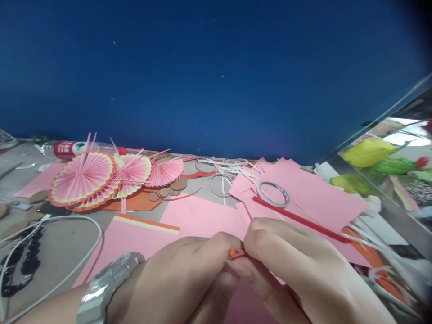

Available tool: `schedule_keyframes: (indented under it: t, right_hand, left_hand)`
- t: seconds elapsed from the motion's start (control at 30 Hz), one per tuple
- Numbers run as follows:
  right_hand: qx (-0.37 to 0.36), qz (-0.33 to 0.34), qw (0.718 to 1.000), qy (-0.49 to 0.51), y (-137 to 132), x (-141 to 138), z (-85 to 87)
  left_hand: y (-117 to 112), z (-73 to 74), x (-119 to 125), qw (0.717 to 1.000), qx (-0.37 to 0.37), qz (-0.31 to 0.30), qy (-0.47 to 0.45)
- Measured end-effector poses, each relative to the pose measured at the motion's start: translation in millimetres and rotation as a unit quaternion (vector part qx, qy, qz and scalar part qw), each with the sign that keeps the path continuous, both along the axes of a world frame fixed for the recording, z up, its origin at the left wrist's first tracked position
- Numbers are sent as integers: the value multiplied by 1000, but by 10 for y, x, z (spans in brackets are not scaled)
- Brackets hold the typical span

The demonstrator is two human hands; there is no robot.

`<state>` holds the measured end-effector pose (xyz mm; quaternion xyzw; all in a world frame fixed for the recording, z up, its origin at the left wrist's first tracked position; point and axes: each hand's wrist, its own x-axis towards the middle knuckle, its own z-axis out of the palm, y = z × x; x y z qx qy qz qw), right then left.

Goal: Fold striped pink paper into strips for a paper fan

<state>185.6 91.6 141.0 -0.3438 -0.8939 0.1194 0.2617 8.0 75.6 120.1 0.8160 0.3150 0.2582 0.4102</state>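
Note:
My left hand (182, 274), with a silver watch (110, 285) on its wrist, and my right hand (300, 265) meet at the bottom centre. Both sets of fingertips pinch a small folded orange paper piece (236, 254); most of it is hidden by the fingers. Beneath them lie pink paper sheets (202, 216), one with an orange and cream paper strip (146, 223) along its edge. Beyond the right hand, red paper strips (300, 218) and a roll of tape (273, 193) rest on more pink paper (313, 189).
Pleated pink paper fans (84, 177) overlap at the left, before a plastic bottle (84, 148). A white cable (99, 227) loops near a black bead bracelet (32, 252). Another tape roll (220, 192) and brown discs (178, 183) lie mid-table. A blue partition (216, 81) bounds the back.

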Motion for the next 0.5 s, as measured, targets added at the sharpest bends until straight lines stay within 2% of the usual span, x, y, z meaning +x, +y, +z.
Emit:
schedule_keyframes:
  t: [0.07, 0.2, 0.3, 0.37, 0.5]
  right_hand:
    - [-20, 2, 1000, 10, 1, 14, 17]
    - [-57, 27, 997, 49, 4, 35, 20]
    - [-80, 28, 994, 74, -9, 22, -8]
    - [-107, 23, 991, 79, -20, 3, -36]
    - [-188, 5, 978, 91, -16, -21, -63]
  left_hand:
    - [-3, 11, 0, 1000, 24, 0, -17]
    - [-29, 18, 7, 997, 26, 62, 29]
    - [-47, 13, 3, 996, 26, 76, 38]
    - [-57, 26, -2, 996, -6, 83, 30]
    - [-81, 89, 5, 985, -119, 123, 2]
